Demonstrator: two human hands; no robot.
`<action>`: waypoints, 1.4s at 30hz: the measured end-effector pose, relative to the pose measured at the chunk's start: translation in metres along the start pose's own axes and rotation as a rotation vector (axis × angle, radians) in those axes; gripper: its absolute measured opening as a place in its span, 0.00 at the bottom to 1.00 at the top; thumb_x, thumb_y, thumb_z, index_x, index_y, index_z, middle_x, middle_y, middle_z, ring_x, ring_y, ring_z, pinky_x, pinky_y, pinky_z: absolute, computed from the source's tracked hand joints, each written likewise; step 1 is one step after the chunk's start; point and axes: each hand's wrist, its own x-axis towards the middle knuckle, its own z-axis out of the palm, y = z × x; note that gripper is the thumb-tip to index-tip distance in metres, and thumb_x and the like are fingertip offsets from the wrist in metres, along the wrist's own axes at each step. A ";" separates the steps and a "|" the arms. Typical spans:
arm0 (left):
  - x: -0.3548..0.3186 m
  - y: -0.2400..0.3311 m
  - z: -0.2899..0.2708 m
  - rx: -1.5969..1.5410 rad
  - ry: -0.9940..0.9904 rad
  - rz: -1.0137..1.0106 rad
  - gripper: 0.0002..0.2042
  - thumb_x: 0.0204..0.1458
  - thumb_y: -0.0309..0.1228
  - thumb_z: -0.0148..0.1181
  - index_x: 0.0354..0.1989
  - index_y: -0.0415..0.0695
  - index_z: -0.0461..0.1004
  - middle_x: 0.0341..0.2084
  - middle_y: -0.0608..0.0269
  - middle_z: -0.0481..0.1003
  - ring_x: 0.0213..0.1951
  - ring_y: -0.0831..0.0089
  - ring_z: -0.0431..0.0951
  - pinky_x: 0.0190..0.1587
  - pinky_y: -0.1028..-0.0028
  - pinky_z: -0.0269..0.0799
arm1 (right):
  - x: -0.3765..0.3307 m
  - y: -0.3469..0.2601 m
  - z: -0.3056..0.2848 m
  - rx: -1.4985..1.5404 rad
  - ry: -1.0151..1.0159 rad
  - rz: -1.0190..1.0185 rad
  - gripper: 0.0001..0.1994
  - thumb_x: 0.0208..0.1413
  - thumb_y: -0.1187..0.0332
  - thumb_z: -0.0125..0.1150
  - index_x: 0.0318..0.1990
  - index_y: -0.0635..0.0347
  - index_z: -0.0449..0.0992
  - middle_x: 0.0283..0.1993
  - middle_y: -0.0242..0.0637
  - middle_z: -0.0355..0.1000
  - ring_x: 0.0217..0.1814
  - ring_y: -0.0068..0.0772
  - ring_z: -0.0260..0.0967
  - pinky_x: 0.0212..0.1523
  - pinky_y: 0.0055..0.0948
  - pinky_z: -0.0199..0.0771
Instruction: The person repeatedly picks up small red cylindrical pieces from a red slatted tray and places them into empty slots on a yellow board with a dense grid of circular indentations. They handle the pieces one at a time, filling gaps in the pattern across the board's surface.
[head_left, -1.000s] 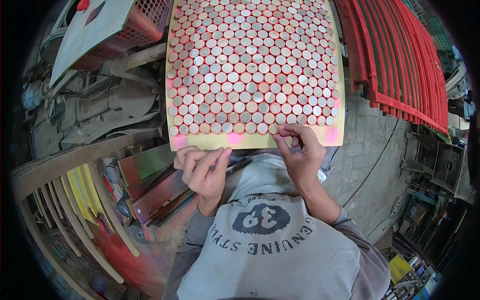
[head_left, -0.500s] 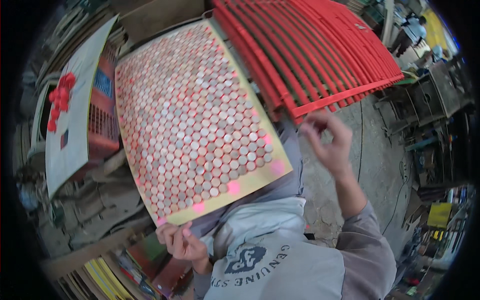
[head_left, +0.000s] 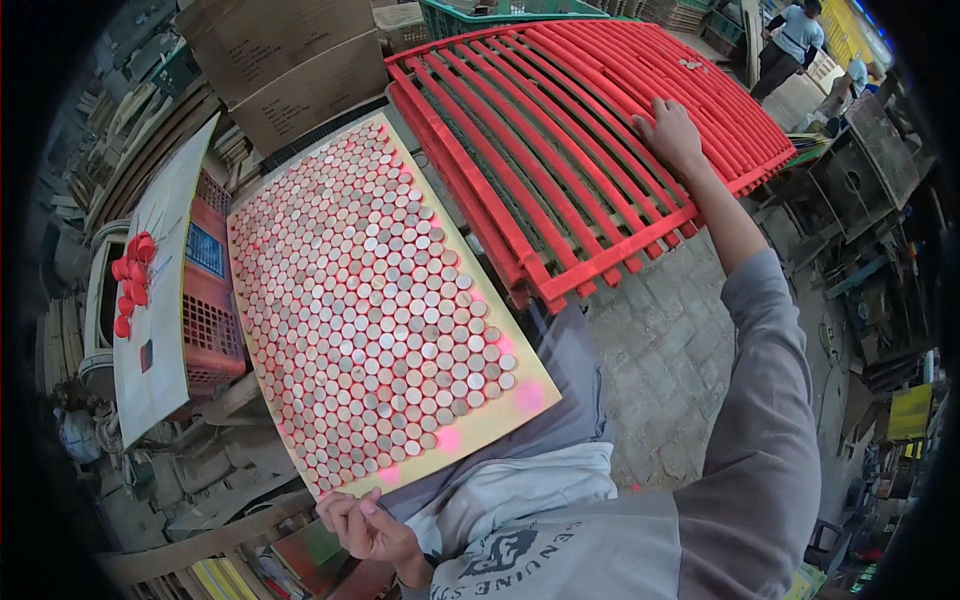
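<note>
Left hand (head_left: pixel 365 525) curled at the lower corner of the flat yellow board (head_left: pixel 490 425), fingers pinching its near edge. Right hand (head_left: pixel 672 132) spread flat, palm down, on the red slatted plastic rack (head_left: pixel 590 150), well apart from the board and holding nothing.

Board propped on the lap, tilted up and away, covered with tight rows of round silver-and-red bottle caps (head_left: pixel 370 300). Probably stiff but thin, and likely heavier than it looks under so many caps; caps loose-looking, so apt to slide or spill if tipped sideways. Best held at the bare yellow margin, both lower corners, kept level.

At the left, a red plastic crate (head_left: pixel 210 320) under a white panel (head_left: pixel 160 300) bearing loose red caps (head_left: pixel 130 280); cardboard boxes (head_left: pixel 290 60) behind.
</note>
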 end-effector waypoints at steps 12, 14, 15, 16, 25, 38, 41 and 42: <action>0.004 -0.009 0.000 0.029 0.023 -0.146 0.12 0.59 0.26 0.49 0.25 0.34 0.73 0.25 0.61 0.64 0.37 0.62 0.65 0.43 0.61 0.63 | -0.049 0.029 -0.021 -0.120 -0.107 -0.008 0.30 0.63 0.40 0.48 0.40 0.65 0.70 0.37 0.51 0.73 0.42 0.52 0.75 0.37 0.48 0.76; 0.009 -0.008 0.003 0.043 0.031 -0.103 0.12 0.60 0.26 0.49 0.25 0.34 0.72 0.25 0.61 0.63 0.37 0.62 0.65 0.43 0.61 0.63 | -0.055 0.030 -0.022 -0.127 -0.117 -0.009 0.29 0.63 0.40 0.47 0.39 0.65 0.70 0.36 0.51 0.74 0.40 0.52 0.75 0.36 0.48 0.76; 0.012 -0.008 0.005 0.037 0.039 -0.091 0.12 0.60 0.25 0.48 0.25 0.33 0.72 0.25 0.61 0.64 0.36 0.64 0.65 0.42 0.63 0.63 | -0.056 0.032 -0.025 -0.132 -0.128 0.001 0.29 0.63 0.41 0.47 0.39 0.65 0.70 0.35 0.50 0.74 0.39 0.53 0.75 0.35 0.48 0.76; 0.014 -0.008 0.007 0.032 0.048 -0.079 0.12 0.60 0.24 0.47 0.25 0.32 0.72 0.25 0.62 0.64 0.36 0.65 0.66 0.41 0.64 0.63 | -0.057 0.033 -0.027 -0.137 -0.138 0.009 0.29 0.63 0.41 0.47 0.38 0.65 0.70 0.34 0.50 0.74 0.37 0.53 0.76 0.34 0.48 0.76; 0.001 -0.004 0.005 -0.003 0.051 -0.142 0.14 0.62 0.27 0.47 0.24 0.33 0.71 0.26 0.60 0.64 0.39 0.62 0.66 0.45 0.61 0.63 | -0.049 0.040 -0.019 -0.127 -0.191 -0.046 0.26 0.65 0.45 0.46 0.37 0.65 0.70 0.30 0.54 0.75 0.35 0.58 0.76 0.35 0.51 0.75; -0.013 -0.028 -0.018 -0.038 0.105 -0.144 0.14 0.61 0.24 0.47 0.25 0.30 0.72 0.31 0.58 0.65 0.39 0.64 0.66 0.42 0.65 0.64 | -0.033 0.064 -0.034 0.277 -0.232 -0.077 0.27 0.64 0.46 0.53 0.30 0.68 0.73 0.28 0.58 0.73 0.33 0.61 0.72 0.35 0.50 0.69; -0.012 -0.025 -0.017 -0.036 0.121 -0.169 0.14 0.62 0.24 0.47 0.25 0.29 0.71 0.31 0.58 0.65 0.39 0.64 0.67 0.42 0.66 0.64 | -0.031 0.067 -0.036 0.279 -0.297 -0.054 0.27 0.64 0.46 0.53 0.30 0.68 0.73 0.27 0.59 0.72 0.30 0.60 0.71 0.33 0.49 0.68; -0.013 -0.026 -0.016 -0.046 0.123 -0.179 0.14 0.62 0.24 0.47 0.25 0.29 0.71 0.31 0.58 0.65 0.39 0.64 0.67 0.42 0.66 0.64 | -0.031 0.068 -0.035 0.294 -0.275 -0.054 0.27 0.64 0.46 0.54 0.31 0.68 0.73 0.27 0.58 0.72 0.30 0.59 0.70 0.33 0.48 0.67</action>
